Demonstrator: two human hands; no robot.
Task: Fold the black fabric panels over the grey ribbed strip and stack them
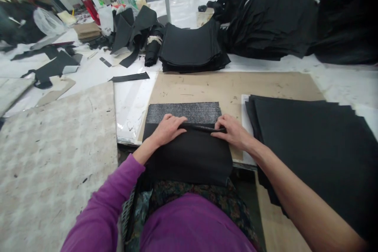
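Note:
A black sheet (189, 157), perhaps fabric or leather-like material, lies across the table's front edge and hangs down toward my lap. Its upper part has a raised fold running crosswise. At the left end of this fold is my left hand (169, 129), thumb below and fingers above, closed on it. My right hand (232, 130) pinches the fold near its right end. Just beyond the fold shows a speckled grey textured strip (183, 112), flat on the brown board (230, 86); whether it belongs to the same sheet I cannot tell.
To the right lies a fanned stack of black sheets (310, 141). Behind the board sits another black stack (189, 45), with large tied black bundles (280, 19) beside it. Dark scraps (56, 67) litter the left. A pale padded board (59, 157) fills the near left.

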